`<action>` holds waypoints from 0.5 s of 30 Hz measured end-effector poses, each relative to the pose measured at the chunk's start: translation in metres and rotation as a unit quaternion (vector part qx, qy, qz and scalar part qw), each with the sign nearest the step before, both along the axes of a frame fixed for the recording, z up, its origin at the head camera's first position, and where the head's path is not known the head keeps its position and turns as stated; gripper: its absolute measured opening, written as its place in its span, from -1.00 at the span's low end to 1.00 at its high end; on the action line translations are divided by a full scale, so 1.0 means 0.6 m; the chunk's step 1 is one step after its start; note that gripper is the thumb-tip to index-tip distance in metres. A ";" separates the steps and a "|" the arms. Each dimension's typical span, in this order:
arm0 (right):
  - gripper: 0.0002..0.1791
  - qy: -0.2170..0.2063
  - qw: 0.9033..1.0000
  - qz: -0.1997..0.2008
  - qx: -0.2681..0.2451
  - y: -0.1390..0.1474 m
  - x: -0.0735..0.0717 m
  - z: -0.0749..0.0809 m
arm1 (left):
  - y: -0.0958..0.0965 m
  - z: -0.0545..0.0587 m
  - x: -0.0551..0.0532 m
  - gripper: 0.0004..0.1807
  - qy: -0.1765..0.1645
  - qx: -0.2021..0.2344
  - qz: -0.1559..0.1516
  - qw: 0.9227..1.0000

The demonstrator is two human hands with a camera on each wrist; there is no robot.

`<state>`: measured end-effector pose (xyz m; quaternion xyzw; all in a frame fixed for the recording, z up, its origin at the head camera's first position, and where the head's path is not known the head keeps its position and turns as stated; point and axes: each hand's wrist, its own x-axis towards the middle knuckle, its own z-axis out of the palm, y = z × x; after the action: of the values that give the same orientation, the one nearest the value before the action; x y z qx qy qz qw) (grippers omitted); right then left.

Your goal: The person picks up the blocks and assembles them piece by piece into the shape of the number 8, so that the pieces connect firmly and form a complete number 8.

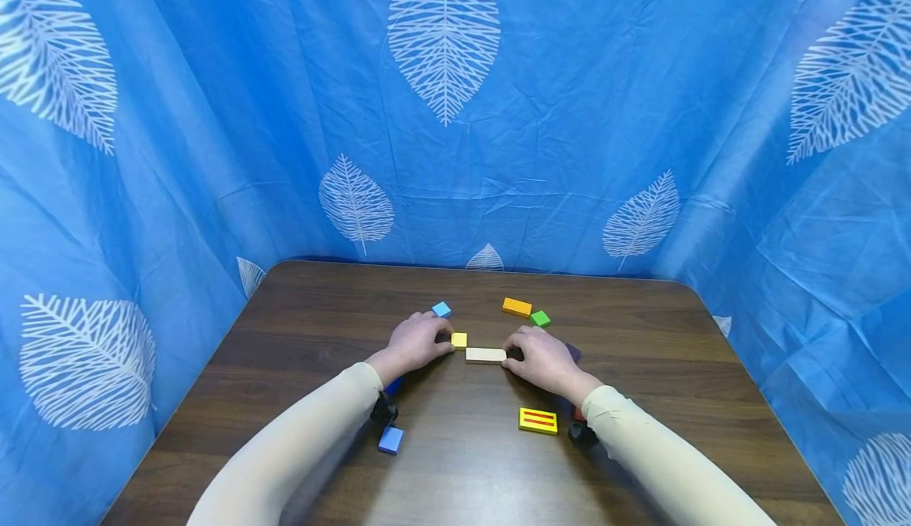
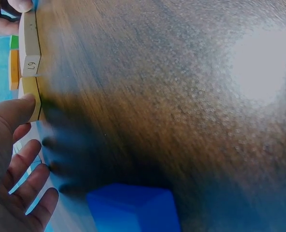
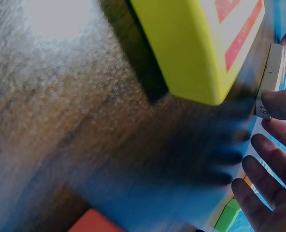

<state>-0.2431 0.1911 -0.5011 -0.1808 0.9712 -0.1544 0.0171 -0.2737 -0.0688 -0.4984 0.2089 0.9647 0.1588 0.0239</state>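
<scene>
Behind the fingers, our left forearm (image 1: 299, 439) and right forearm (image 1: 662, 447) slant inward, each in a long cream fabric sleeve that reaches the wrist. We hold our bare left hand (image 1: 415, 338) with its back upward, thumb (image 2: 17, 112) and index finger curved into a pinch (the thumb partly hides the index), the other three fingers (image 2: 33, 183) spread beside them. Our bare right hand (image 1: 544, 358) also pinches, its remaining fingers fanned alongside. The two pinches face each other, apart.
</scene>
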 end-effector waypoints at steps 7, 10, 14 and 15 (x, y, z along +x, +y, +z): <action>-0.77 0.001 1.000 0.001 -0.002 0.000 0.000 0.000 | 0.000 0.003 0.002 -0.70 -0.004 0.004 0.000 1.000; -0.76 -0.002 1.000 0.000 -0.002 0.001 0.001 0.000 | -0.001 0.004 0.002 -0.69 -0.005 0.005 -0.001 1.000; -0.74 -0.005 1.000 -0.001 -0.004 0.001 0.001 0.000 | -0.001 0.003 0.001 -0.68 -0.007 0.004 -0.002 1.000; -0.74 -0.006 1.000 -0.001 -0.005 0.001 0.001 0.000 | -0.001 0.003 0.001 -0.68 -0.008 0.003 -0.002 1.000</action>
<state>-0.2425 0.1920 -0.5011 -0.1789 0.9705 -0.1604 0.0213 -0.2731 -0.0695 -0.4968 0.2099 0.9634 0.1637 0.0310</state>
